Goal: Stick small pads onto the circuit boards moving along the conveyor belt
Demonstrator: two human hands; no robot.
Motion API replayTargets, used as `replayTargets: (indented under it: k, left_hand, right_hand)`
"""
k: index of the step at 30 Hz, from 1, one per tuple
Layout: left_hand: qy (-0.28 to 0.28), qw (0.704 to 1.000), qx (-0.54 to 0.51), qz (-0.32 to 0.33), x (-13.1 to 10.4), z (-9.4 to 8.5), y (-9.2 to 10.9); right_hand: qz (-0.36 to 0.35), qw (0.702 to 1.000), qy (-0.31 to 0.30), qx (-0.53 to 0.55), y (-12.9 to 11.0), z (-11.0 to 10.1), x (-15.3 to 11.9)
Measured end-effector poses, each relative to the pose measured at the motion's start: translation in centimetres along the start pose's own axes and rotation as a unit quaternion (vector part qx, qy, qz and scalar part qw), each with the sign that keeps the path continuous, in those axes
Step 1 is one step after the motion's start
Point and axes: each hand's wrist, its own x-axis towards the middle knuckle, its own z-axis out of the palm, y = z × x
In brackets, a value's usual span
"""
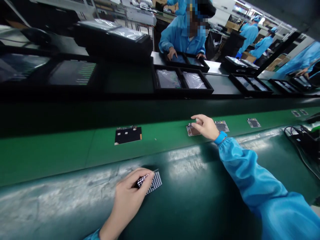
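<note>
Near the front, my left hand (132, 190) pinches a small dark sheet with rows of white dots (155, 182) between thumb and fingers, above the dark green work surface (185, 203). My right hand (203, 126) reaches over the bright green strip, thumb and fingers apart, with nothing visible between them. Partly under its fingers lies a brownish circuit board (192, 130). Just behind the right wrist is another circuit board (222, 126). A black flat panel (128, 135) with small white patches rests farther left on the green strip.
More boards (253, 122) lie to the right on the strip. Black trays (183, 90) with film-covered panels line the raised shelf beyond. Across it, a person in blue (183, 35) handles another tray. Cables (300, 146) lie at the right edge.
</note>
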Motion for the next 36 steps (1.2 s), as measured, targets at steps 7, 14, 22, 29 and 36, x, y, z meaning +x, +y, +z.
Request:
replayTargets:
  k: [7, 14, 22, 29, 36]
  left_hand:
    - [-0.024, 0.999, -0.018, -0.04, -0.5, -0.2, 0.8]
    - [0.004, 0.996, -0.017, -0.082, -1.3, -1.3, 0.5]
    - [0.013, 0.994, -0.044, -0.102, -2.0, -0.6, -0.5]
    - [0.017, 0.99, -0.073, -0.119, -2.3, -0.5, -0.5]
    - [0.033, 0.986, -0.109, -0.124, -2.5, -0.1, -0.5]
  right_hand:
    - [-0.123, 0.985, -0.116, 0.034, -10.3, 6.5, 2.7]
    - [-0.184, 0.969, -0.164, 0.001, -13.5, 10.1, 3.8]
    - [-0.219, 0.973, -0.067, 0.008, -12.4, 2.5, 3.4]
    - [-0.251, 0.953, -0.097, 0.138, -16.8, 4.6, 2.4]
    - [-0.231, 0.92, -0.141, 0.285, -14.4, 4.2, -7.7]
